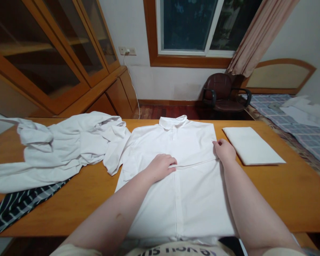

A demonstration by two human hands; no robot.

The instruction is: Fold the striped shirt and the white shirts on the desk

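Observation:
A white button-up shirt (pixel 154 209) lies spread front side up on the table, its collar (pixel 173 122) pointing away from me. One sleeve (pixel 196 156) appears to lie folded across the chest. My left hand (pixel 162 166) rests at the middle of the front, its fingers closed on the cloth at the sleeve's end near the button placket. Over at the right edge of the shirt, my right hand (pixel 224 151) pinches the fabric between thumb and fingers.
Crumpled white garments (pixel 66 142) are heaped on the wooden table (pixel 296 192) at left, over a black striped cloth (pixel 24 202). A neatly folded white garment (pixel 252 145) sits at right. Beyond the table stand a brown armchair (pixel 221 90), a bed (pixel 296 113) and a cabinet (pixel 82 89).

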